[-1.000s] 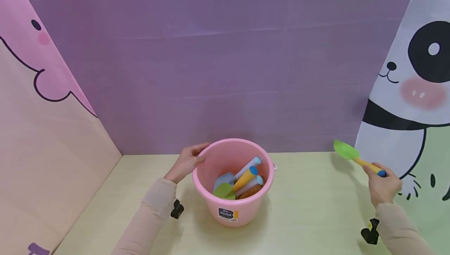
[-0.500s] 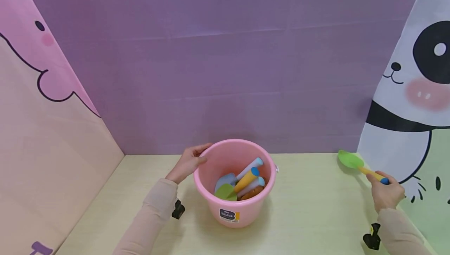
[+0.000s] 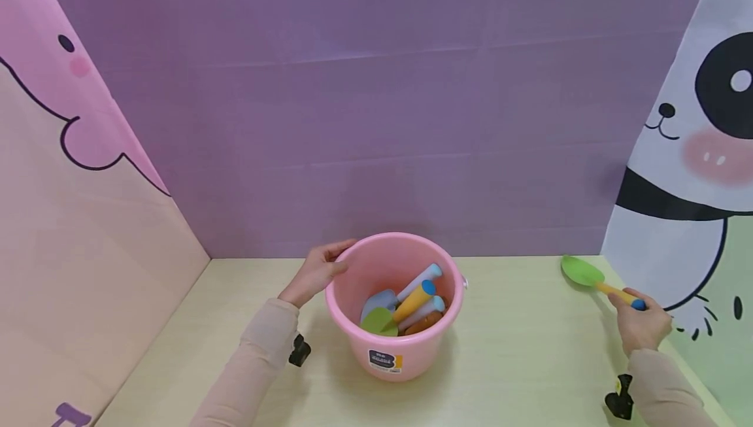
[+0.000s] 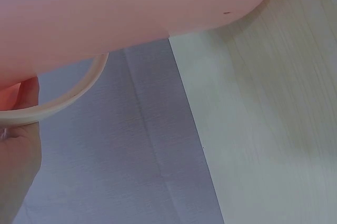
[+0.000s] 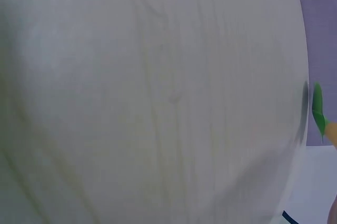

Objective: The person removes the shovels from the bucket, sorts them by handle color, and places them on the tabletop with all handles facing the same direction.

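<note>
My left hand (image 3: 312,276) grips the rim of a pink bucket (image 3: 426,352) at its left side, thumb over the inside. Inside the bucket lie several toy garden tools, among them a yellow handle (image 3: 414,301) with a blue end, pale blue handles and a brown piece; their lower parts are partly hidden. In the left wrist view a pale curved strip (image 4: 73,93) runs from the bucket wall past the hand. At the right, my right hand (image 3: 642,325) holds a toy shovel (image 3: 581,271) by its yellow handle, the green blade pointing away to the left, low over the table.
The pale wooden table (image 3: 500,361) meets a purple back wall (image 3: 365,100). A panda-printed panel (image 3: 659,244) stands close by the right hand, and a pink and beige panel (image 3: 76,231) rises at the left.
My right hand has lowered the toy shovel towards the table, then shifted it slightly left. My left hand stays on the bucket rim.
</note>
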A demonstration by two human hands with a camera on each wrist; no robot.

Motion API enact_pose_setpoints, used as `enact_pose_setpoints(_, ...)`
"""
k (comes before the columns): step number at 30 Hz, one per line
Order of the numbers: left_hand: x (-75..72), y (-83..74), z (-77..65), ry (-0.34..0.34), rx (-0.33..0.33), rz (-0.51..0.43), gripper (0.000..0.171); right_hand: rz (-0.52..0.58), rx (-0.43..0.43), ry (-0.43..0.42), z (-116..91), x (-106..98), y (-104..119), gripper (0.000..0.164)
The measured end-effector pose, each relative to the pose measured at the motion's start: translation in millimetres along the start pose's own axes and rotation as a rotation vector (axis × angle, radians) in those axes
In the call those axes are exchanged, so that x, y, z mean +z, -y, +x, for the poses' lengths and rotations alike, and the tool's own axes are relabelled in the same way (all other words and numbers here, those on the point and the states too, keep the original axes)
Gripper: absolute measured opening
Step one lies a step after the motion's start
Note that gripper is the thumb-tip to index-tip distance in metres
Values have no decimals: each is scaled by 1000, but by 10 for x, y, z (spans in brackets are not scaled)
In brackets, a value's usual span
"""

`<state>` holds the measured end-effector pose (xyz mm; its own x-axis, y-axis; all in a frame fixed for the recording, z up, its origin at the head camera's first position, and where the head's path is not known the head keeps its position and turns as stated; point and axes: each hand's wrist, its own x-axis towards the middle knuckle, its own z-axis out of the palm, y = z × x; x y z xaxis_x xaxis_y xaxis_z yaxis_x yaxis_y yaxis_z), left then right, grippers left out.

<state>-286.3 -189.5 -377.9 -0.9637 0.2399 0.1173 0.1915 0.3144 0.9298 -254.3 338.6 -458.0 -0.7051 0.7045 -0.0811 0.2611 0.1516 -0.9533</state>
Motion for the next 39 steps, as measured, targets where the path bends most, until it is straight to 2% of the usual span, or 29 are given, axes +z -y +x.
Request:
enact_pose_setpoints(2, 5, -82, -35, 9, -3, 7, 51, 4, 9, -5, 7, 2, -14, 46)
enact_pose_setpoints(5, 3, -123, -40, 17, -12, 7, 51, 9, 16, -19, 3, 7, -30, 42)
enact_pose_setpoints(9, -6, 37, 56, 13, -9, -8, 51, 17, 12, -38, -1, 24, -52, 39)
enact_pose_setpoints(20, -1, 39, 46, 2, 0, -18, 50, -63, -19, -57, 44, 95, -73, 54)
enact_pose_setpoints(36, 4, 58, 16, -17, -3, -5, 50, -140, 25, 54, 65, 40, -202, 61)
enact_pose_setpoints(39, -1, 64, 12, -11, -3, 0, 50, -141, 27, 48, 61, 41, -245, 59)
